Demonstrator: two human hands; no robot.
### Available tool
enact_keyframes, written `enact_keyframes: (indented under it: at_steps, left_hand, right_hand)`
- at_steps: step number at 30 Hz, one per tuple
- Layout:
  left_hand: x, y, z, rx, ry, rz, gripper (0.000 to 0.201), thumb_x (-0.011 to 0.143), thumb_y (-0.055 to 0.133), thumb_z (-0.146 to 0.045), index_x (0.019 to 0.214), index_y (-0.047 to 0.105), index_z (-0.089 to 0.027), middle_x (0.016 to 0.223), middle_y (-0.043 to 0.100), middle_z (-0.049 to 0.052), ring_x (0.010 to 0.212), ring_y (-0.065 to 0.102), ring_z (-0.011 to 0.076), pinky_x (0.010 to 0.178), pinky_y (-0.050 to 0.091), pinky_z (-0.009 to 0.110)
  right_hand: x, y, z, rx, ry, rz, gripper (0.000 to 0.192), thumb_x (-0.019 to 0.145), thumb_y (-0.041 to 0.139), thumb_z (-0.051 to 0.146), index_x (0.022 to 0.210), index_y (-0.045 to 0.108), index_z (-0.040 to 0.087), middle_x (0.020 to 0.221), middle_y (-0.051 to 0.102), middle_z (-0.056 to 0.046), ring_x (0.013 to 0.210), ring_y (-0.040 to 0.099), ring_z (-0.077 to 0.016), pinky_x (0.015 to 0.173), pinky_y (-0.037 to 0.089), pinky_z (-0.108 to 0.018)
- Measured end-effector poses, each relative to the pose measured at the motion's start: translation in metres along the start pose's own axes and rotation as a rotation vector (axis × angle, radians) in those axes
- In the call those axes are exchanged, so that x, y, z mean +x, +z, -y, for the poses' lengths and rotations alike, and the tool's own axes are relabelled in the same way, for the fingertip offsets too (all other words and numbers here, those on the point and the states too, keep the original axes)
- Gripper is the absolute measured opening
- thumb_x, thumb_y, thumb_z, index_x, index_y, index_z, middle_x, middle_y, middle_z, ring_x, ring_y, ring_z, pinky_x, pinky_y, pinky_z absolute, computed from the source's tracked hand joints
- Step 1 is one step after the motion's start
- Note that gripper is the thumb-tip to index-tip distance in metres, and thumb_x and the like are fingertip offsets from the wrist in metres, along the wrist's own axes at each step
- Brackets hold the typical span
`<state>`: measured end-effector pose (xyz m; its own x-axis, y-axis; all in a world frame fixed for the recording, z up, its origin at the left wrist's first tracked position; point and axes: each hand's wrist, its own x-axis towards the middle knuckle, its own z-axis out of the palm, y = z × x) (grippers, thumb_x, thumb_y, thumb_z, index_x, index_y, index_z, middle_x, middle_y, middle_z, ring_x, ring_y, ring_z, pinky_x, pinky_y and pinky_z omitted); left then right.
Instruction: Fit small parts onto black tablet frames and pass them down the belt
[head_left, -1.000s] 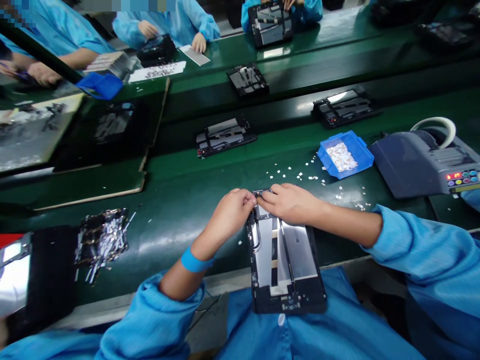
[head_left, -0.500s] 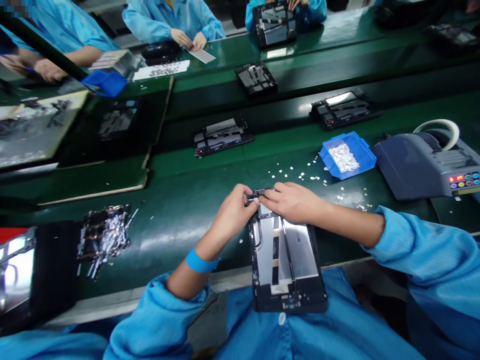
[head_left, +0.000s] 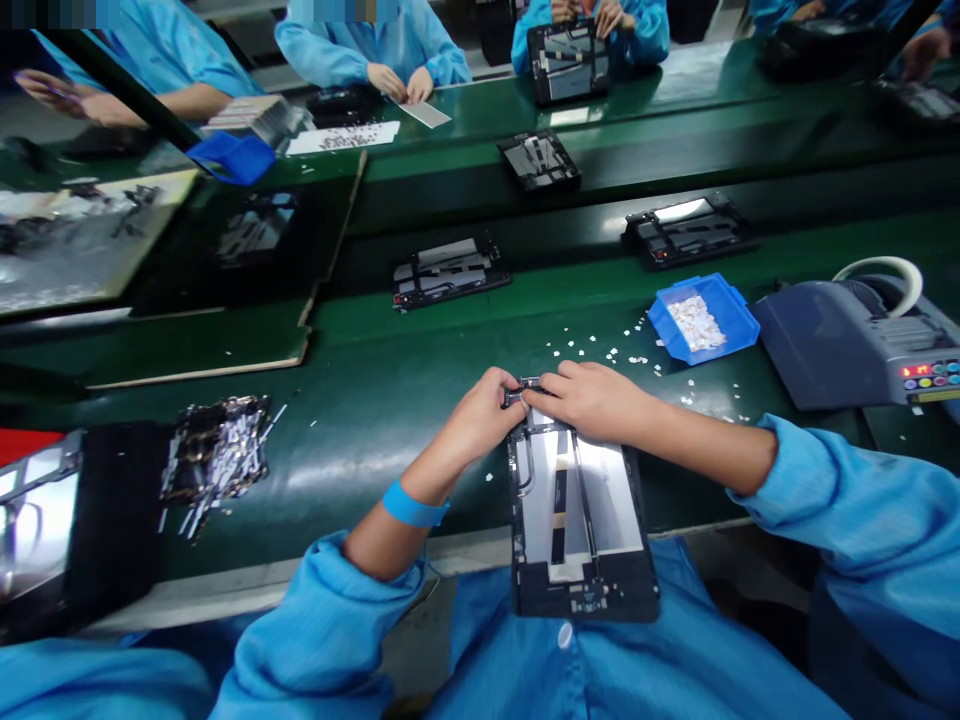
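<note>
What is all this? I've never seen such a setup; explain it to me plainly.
No robot here: a camera worn on a person's head looks forward and down at their own left hand and right hand, both bare. Both touch the far end of an opened device; whether they pinch something small there is hidden. On the green bench are a pile of strips to the left, and a blue bin of white bits and a grey machine to the right. Beyond are similar devices and co-workers.
</note>
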<state>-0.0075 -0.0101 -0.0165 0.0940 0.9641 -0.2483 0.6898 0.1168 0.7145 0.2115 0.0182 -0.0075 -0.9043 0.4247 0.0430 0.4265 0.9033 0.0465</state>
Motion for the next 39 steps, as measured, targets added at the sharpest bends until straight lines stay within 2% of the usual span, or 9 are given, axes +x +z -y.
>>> enact_keyframes:
  at_steps: [7, 16, 19, 23, 26, 30, 35, 37, 39]
  left_hand:
    - [-0.035, 0.007, -0.004, 0.437, 0.205, -0.194, 0.029, 0.095, 0.059, -0.025, 0.124, 0.062, -0.018, 0.111, 0.067, 0.011, 0.102, 0.06, 0.0289, 0.086, 0.046, 0.041]
    - [-0.056, 0.011, 0.001, 0.755, 0.302, -0.225, 0.041, 0.102, 0.052, -0.03, 0.14, 0.063, -0.016, 0.11, 0.071, 0.014, 0.096, 0.062, 0.0318, 0.078, 0.045, 0.043]
    - [-0.068, 0.005, 0.015, 0.619, 0.303, -0.283, 0.048, 0.102, 0.05, -0.031, 0.147, 0.055, -0.014, 0.118, 0.07, 0.016, 0.103, 0.062, 0.0323, 0.085, 0.049, 0.045]
    - [-0.096, 0.01, 0.039, 0.237, 0.214, -0.216, 0.05, 0.102, 0.049, -0.034, 0.15, 0.049, -0.017, 0.117, 0.067, 0.012, 0.104, 0.064, 0.0267, 0.091, 0.053, 0.041]
    - [-0.111, 0.023, 0.039, 0.05, 0.129, -0.093, 0.048, 0.1, 0.052, -0.033, 0.147, 0.053, -0.022, 0.115, 0.065, 0.01, 0.105, 0.064, 0.0253, 0.091, 0.055, 0.04]
    - [-0.123, 0.043, 0.022, -0.043, 0.116, -0.111, 0.046, 0.098, 0.052, -0.031, 0.143, 0.059, -0.023, 0.124, 0.062, 0.013, 0.119, 0.059, 0.0303, 0.104, 0.051, 0.048]
    - [-0.131, 0.041, 0.029, -0.5, 0.009, -0.229, 0.058, 0.1, 0.049, -0.039, 0.156, 0.047, -0.023, 0.153, 0.057, 0.011, 0.141, 0.052, 0.0283, 0.119, 0.043, 0.044]
    - [-0.132, 0.012, 0.044, -0.6, -0.137, -0.399, 0.06, 0.097, 0.053, -0.041, 0.155, 0.049, -0.025, 0.156, 0.056, 0.007, 0.144, 0.051, 0.0277, 0.119, 0.043, 0.041]
    - [-0.131, -0.034, 0.067, -0.602, -0.289, -0.565, 0.061, 0.093, 0.059, -0.04, 0.152, 0.053, -0.028, 0.152, 0.06, 0.005, 0.14, 0.056, 0.027, 0.115, 0.047, 0.039]
  right_hand:
    - [0.002, -0.003, -0.003, 0.008, -0.003, 0.024, 0.039, 0.104, 0.046, 0.015, 0.142, 0.056, 0.018, 0.115, 0.066, -0.012, 0.092, 0.053, -0.0243, 0.066, 0.034, -0.033]
    - [0.007, -0.005, -0.004, 0.077, 0.02, 0.024, 0.041, 0.103, 0.047, 0.015, 0.143, 0.059, 0.019, 0.112, 0.069, -0.012, 0.095, 0.058, -0.025, 0.071, 0.042, -0.034]
    - [-0.014, -0.006, -0.009, 0.226, 0.123, -0.068, 0.042, 0.102, 0.045, 0.012, 0.139, 0.064, 0.019, 0.116, 0.072, -0.012, 0.099, 0.061, -0.0249, 0.084, 0.049, -0.037]
    - [-0.064, 0.001, -0.001, 0.381, 0.567, -0.292, 0.044, 0.105, 0.04, 0.024, 0.142, 0.062, 0.019, 0.124, 0.07, -0.014, 0.113, 0.063, -0.0292, 0.1, 0.05, -0.048]
    - [-0.089, 0.007, 0.018, 0.515, 0.81, -0.23, 0.05, 0.104, 0.043, 0.038, 0.145, 0.059, 0.016, 0.125, 0.067, -0.017, 0.117, 0.063, -0.0319, 0.1, 0.052, -0.05]
    - [-0.095, -0.004, 0.041, 0.719, 0.89, -0.242, 0.052, 0.101, 0.047, 0.042, 0.146, 0.057, 0.018, 0.125, 0.064, -0.014, 0.104, 0.067, -0.0274, 0.095, 0.056, -0.045]
    - [-0.055, -0.03, 0.024, 1.027, 0.793, -0.315, 0.042, 0.096, 0.059, 0.039, 0.135, 0.064, 0.024, 0.11, 0.067, -0.008, 0.082, 0.065, -0.0193, 0.073, 0.058, -0.033]
    - [-0.01, -0.033, -0.003, 1.209, 0.747, -0.24, 0.034, 0.096, 0.061, 0.037, 0.125, 0.069, 0.022, 0.1, 0.069, -0.006, 0.076, 0.064, -0.0169, 0.065, 0.056, -0.029]
    - [0.05, -0.03, -0.036, 1.357, 0.841, -0.225, 0.022, 0.095, 0.064, 0.026, 0.113, 0.072, 0.018, 0.094, 0.071, -0.005, 0.072, 0.063, -0.0139, 0.061, 0.052, -0.024]
